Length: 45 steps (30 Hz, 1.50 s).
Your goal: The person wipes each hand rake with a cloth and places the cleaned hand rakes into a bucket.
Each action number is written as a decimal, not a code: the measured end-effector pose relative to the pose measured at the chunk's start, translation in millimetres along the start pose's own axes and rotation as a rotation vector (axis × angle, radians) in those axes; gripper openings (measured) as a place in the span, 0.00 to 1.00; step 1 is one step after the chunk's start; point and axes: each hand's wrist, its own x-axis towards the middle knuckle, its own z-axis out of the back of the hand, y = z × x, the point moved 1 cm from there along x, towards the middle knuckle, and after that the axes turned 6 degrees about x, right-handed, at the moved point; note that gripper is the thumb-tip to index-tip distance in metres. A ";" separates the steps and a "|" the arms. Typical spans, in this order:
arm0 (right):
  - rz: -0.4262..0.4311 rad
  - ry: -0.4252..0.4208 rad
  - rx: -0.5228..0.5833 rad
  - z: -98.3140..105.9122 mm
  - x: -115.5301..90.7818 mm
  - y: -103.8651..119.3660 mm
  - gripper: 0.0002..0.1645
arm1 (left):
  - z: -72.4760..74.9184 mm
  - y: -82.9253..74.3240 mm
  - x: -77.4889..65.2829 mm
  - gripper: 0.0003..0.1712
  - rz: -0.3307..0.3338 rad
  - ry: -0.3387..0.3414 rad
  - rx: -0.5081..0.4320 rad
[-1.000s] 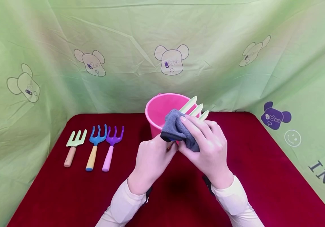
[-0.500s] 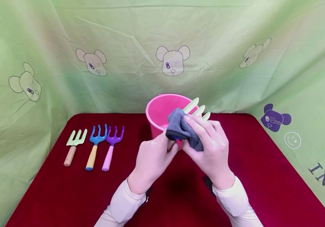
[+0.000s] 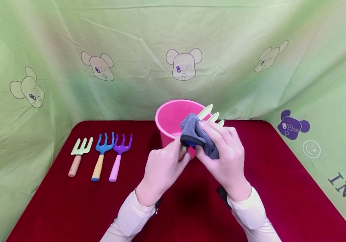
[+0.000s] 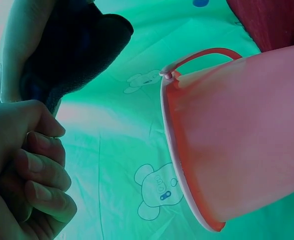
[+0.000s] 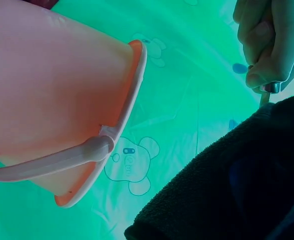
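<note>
My left hand (image 3: 164,165) grips the handle of a hand fork, its fingers curled round it. Pale green tines (image 3: 205,112) of this fork point up and to the right, beyond a grey cloth (image 3: 191,127). My right hand (image 3: 228,151) pinches the cloth round the fork's head. Most of the handle is hidden in the left fist, though the metal neck (image 5: 272,88) shows in the right wrist view. Both hands are in front of a pink bucket (image 3: 165,139), and the tines overlap its rim in the head view.
On the red tabletop (image 3: 148,215), to the left, lie a pale green hand fork (image 3: 80,149), a blue one (image 3: 104,148) and a purple one (image 3: 121,148), side by side. A green printed curtain (image 3: 136,67) hangs round the back and sides.
The cloth has slid a little up and right along the fork's head, with the right hand shifting slightly. The left hand keeps its hold; the forks on the table stay put.
</note>
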 end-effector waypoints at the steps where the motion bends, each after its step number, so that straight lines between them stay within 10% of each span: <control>1: -0.002 0.002 0.001 0.2 0.4 -0.1 0.23 | 0.0 0.2 -0.1 0.16 -0.005 -0.005 0.009; 45: -0.208 -0.044 -0.046 21.1 5.3 -16.8 0.27 | -4.8 1.0 -2.1 0.19 -0.028 -0.014 0.031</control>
